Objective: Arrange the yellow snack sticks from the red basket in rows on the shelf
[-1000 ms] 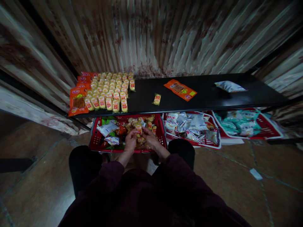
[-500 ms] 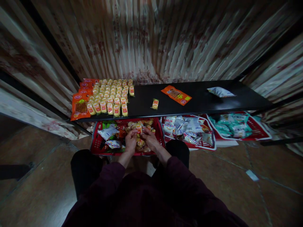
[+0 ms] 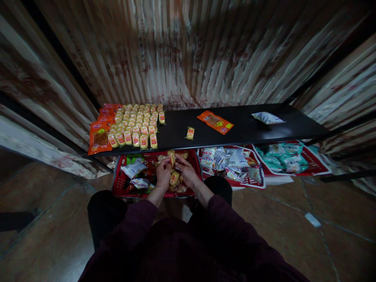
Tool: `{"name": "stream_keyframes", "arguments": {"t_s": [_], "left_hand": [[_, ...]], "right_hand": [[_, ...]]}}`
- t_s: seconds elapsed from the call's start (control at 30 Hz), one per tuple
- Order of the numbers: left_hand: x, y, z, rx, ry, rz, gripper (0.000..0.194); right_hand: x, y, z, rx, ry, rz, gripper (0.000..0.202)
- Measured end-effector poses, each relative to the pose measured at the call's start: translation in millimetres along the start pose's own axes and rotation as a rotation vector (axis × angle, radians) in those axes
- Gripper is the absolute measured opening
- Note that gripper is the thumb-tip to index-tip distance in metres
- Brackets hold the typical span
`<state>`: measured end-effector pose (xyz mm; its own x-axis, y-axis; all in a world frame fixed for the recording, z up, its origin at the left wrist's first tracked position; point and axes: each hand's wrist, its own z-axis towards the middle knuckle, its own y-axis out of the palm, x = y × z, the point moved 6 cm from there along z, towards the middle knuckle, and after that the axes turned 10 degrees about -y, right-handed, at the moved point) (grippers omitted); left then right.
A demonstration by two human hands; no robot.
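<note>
**Both hands over the red basket, small yellow packets in the fingers**

I have my left hand (image 3: 163,175) and my right hand (image 3: 187,172) close together above the red basket (image 3: 119,181), which sits on the floor just under the front edge of the black shelf (image 3: 249,129). The left fingers are curled and pinching a small yellow packet (image 3: 171,157) that stands up just past the fingertips. The right fingers are bent and drawn together beside it; I cannot tell whether they grip anything. Another yellow packet (image 3: 174,178) lies between the two hands, just below the fingers, on the heap of mixed snacks in the basket.

Beyond the fingertips and to their left, rows of yellow packets (image 3: 137,123) lie on the shelf, with orange pouches (image 3: 100,137) at the far left edge. Straight ahead of the fingers a single yellow packet (image 3: 190,133) lies alone, and to the right of it an orange pouch (image 3: 215,122) and a white bag (image 3: 266,117). To the right of my right hand, two more baskets (image 3: 258,182) hold white and teal packets.
</note>
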<state>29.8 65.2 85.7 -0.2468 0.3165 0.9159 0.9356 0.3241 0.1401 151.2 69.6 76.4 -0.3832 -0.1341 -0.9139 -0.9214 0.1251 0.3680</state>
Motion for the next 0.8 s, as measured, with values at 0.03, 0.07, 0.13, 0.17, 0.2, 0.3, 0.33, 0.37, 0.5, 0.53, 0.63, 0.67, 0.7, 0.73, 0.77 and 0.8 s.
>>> {"name": "stream_keyframes", "arguments": {"t_s": [0.03,0.07,0.13,0.17,0.2,0.3,0.33,0.37,0.5,0.53,0.63,0.67,0.7,0.73,0.77,0.8], "left_hand": [[2.3,1.4,-0.7,-0.002,0.002,0.001,0.023],[4.1,2.9,-1.1,-0.006,0.004,-0.001,0.022],[6.4,5.4,-0.9,-0.009,0.009,-0.015,0.02],[6.8,6.6,-0.4,-0.01,0.01,-0.023,0.02],[6.7,7.7,0.4,-0.012,0.008,-0.03,0.019],[5.5,10.8,2.6,-0.024,0.008,-0.041,0.019],[5.2,11.7,2.9,-0.031,0.012,-0.046,0.019],[4.8,12.5,2.9,-0.04,0.014,-0.051,0.019],[3.9,15.9,0.7,-0.085,0.022,-0.066,0.02],[3.7,16.8,0.3,-0.094,0.022,-0.07,0.021],[1.3,18.3,1.3,-0.101,0.002,-0.091,0.023],[-0.6,18.3,2.6,-0.094,-0.014,-0.099,0.024],[-2.9,17.9,4.4,-0.085,-0.031,-0.106,0.025],[-5.5,17.5,6.6,-0.075,-0.047,-0.109,0.026],[-8.2,17.0,9.0,-0.067,-0.06,-0.109,0.027],[-11.0,16.6,11.5,-0.062,-0.073,-0.107,0.028]], "right_hand": [[-3.0,1.5,0.2,-0.007,-0.008,-0.001,0.051],[-5.8,2.7,0.5,-0.014,-0.017,0.001,0.051],[-10.2,4.2,1.7,-0.023,-0.035,0.001,0.05],[-11.8,4.5,2.5,-0.029,-0.044,-0.003,0.05],[-12.9,4.5,3.5,-0.033,-0.053,-0.009,0.049],[-14.1,2.8,6.7,-0.033,-0.077,-0.035,0.048],[-13.7,1.9,7.7,-0.027,-0.082,-0.045,0.047],[-13.3,0.9,8.7,-0.02,-0.087,-0.058,0.047],[-13.5,-1.2,11.7,-0.003,-0.122,-0.105,0.046],[-14.2,-1.1,12.2,-0.001,-0.133,-0.114,0.046],[-17.0,-0.1,13.7,0.004,-0.155,-0.142,0.044],[-17.7,0.1,14.0,0.01,-0.156,-0.153,0.043],[-18.4,0.3,14.3,0.018,-0.153,-0.162,0.042],[-19.0,0.5,14.6,0.024,-0.149,-0.17,0.042],[-19.6,1.0,14.8,0.025,-0.144,-0.176,0.042],[-20.4,1.5,15.0,0.024,-0.143,-0.182,0.042]]}}
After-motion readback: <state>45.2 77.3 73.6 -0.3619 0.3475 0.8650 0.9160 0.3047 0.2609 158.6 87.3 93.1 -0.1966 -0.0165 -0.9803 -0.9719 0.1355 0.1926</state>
